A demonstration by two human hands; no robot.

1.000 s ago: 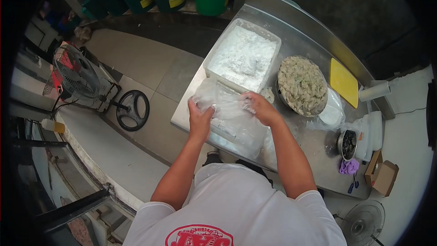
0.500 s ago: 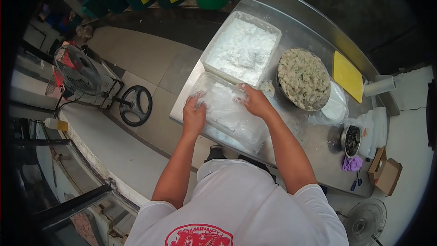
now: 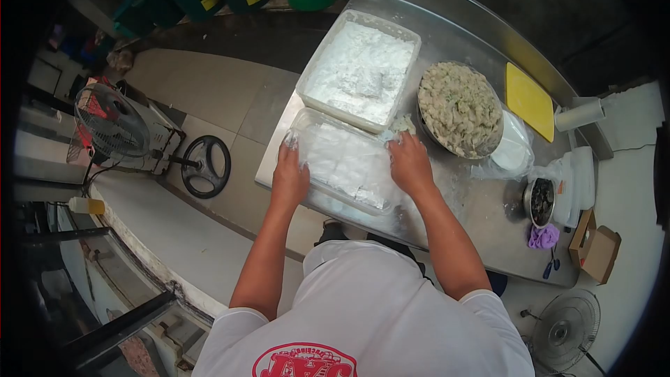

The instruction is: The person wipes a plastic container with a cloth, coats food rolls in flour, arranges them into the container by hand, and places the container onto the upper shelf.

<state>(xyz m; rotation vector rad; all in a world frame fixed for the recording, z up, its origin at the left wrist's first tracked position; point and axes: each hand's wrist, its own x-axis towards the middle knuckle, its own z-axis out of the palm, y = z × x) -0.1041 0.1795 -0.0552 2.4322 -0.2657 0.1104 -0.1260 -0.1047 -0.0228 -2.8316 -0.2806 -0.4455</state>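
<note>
A clear plastic sheet (image 3: 342,157) lies spread over a shallow clear container, and white floury pieces show through it in rows. My left hand (image 3: 289,167) is at the container's left side, its fingers closed on the sheet's edge near the far left corner. At the far right corner my right hand (image 3: 410,160) pinches the opposite edge of the sheet. Just beyond stands a large tub (image 3: 301,91) holding white flour (image 3: 366,63). To the right of it is a round bowl heaped with a pale, chunky mixture (image 3: 459,108) flecked with green.
The steel table (image 3: 481,202) also bears a yellow cutting board (image 3: 528,101), a plastic-wrapped white stack (image 3: 513,153), a small bowl of dark pieces (image 3: 541,204), a purple cloth (image 3: 543,237) and an open cardboard box (image 3: 593,248). A raised steel lip (image 3: 481,24) runs along the back.
My hands have moved apart to the two sides of the container. The plastic sheet, bunched before, now lies flatter, and the white pieces show more clearly. The view has shifted slightly.
</note>
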